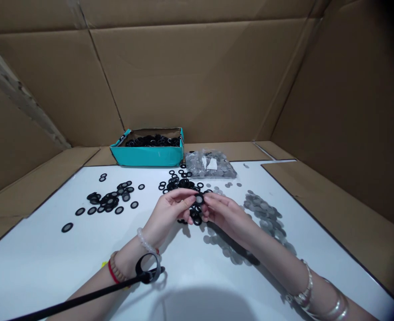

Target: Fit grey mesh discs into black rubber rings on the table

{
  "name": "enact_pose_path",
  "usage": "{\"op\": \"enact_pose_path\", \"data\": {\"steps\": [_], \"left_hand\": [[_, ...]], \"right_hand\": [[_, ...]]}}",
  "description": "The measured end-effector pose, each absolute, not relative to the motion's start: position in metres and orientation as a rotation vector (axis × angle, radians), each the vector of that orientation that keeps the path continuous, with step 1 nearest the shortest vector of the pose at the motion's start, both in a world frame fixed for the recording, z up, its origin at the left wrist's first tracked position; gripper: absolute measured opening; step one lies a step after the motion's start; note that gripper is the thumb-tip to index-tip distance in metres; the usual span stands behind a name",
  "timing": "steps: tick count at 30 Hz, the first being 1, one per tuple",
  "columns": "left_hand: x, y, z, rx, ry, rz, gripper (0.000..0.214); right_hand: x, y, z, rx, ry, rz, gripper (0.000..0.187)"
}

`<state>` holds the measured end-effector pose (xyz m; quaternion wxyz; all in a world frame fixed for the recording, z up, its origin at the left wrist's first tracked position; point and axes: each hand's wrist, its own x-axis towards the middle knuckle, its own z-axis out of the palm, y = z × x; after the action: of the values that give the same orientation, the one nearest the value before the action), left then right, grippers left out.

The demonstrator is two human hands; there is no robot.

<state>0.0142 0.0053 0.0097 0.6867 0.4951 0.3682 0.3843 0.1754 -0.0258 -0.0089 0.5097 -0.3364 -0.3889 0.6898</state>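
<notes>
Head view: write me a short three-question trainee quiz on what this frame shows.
1. True or false: the teal box is empty.
2. What lies on the table just right of the right hand? A) grey discs B) scissors C) a bottle
3. What do the left hand and right hand pinch together?
Key: 1 false; 2 A; 3 a black ring.

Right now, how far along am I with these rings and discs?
Done, it seems: a scatter of filled rings lies at the left. In hand: left hand and right hand pinch one black ring between them. Left: the pile of open rings, the loose grey discs, a bag of discs and a teal box of rings. Probably much remains.
</notes>
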Motion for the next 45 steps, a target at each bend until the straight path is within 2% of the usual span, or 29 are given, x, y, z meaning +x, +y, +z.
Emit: {"op": "enact_pose_path", "data": {"steps": [6,11,13,31,45], "left_hand": [[0.016,0.0,0.018,1.322,0.908,0.931,0.016],[0.017,-0.001,0.019,1.242,0.91,0.889,0.036],[0.016,0.001,0.017,1.209,0.884,0.863,0.035],[0.016,0.003,0.008,1.052,0.748,0.821,0.025],[0.017,0.001,0.011,1.261,0.987,0.877,0.021]], "right_hand": [[0.177,-0.023,-0.007,-0.894,-0.934,1.551,0.02],[0.178,-0.021,-0.008,-0.962,-0.948,1.408,0.022],[0.178,-0.021,-0.01,-0.975,-0.968,1.394,0.022],[0.177,-0.024,-0.011,-0.886,-0.965,1.527,0.021],[0.176,-0.025,-0.004,-1.107,-1.167,1.186,0.017]]}}
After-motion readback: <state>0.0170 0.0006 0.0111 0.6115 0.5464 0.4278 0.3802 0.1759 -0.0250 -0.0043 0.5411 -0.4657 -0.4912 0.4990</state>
